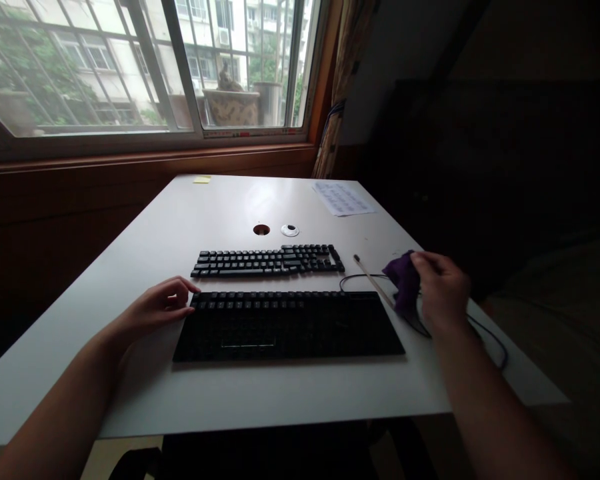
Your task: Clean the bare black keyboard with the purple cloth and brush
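A black keyboard base [290, 337] lies on the white table, with keycaps in its top two rows and the lower part without caps. My left hand [163, 305] rests at its upper left corner, thumb and fingers curled around the edge. Behind the base, loose black keycaps [240, 261] are laid out in rows. At the right, my right hand [443, 287] pinches a purple cloth [405, 280], lifted by its upper end. A thin brush [373, 280] lies between the base and the cloth; its lower end is near the cloth.
The white table [280, 400] has a round hole [261, 230] and a round cover [290, 230] behind the keycaps. Printed paper [343, 199] lies back right, a yellow note [202, 179] back left. A dark cable [490, 333] loops at the right. A barred window is beyond.
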`<act>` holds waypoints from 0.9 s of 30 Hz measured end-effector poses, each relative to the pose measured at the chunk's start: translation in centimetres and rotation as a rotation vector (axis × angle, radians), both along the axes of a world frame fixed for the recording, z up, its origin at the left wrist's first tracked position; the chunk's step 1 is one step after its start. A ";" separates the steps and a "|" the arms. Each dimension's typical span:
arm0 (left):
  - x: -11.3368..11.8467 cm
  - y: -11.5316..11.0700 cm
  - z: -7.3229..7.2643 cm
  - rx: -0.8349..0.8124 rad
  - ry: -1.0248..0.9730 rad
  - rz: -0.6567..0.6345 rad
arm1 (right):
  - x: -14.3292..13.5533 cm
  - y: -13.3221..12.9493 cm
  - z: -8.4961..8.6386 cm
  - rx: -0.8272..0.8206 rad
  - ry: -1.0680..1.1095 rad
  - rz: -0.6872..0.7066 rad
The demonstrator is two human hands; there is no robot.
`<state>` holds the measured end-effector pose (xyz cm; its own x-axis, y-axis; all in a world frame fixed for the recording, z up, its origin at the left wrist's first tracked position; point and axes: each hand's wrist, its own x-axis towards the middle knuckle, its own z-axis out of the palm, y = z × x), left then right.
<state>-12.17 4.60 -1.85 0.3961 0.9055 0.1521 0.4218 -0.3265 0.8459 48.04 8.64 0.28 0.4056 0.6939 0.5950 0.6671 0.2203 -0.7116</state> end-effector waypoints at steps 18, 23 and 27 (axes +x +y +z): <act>0.7 -0.1 0.9 -0.011 0.004 -0.028 | -10.0 4.9 1.6 -0.072 -0.587 0.394; 0.6 0.0 1.0 -0.018 -0.033 -0.028 | -15.6 8.0 1.4 -0.242 -0.678 0.666; 0.7 0.0 1.0 -0.011 -0.066 -0.028 | -17.8 10.1 0.6 -0.317 -0.715 0.685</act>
<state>-11.43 4.64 -0.88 0.4104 0.8961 0.1692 0.3560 -0.3282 0.8749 30.23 18.74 0.84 -0.5105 0.8088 0.2918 0.7584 0.5835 -0.2905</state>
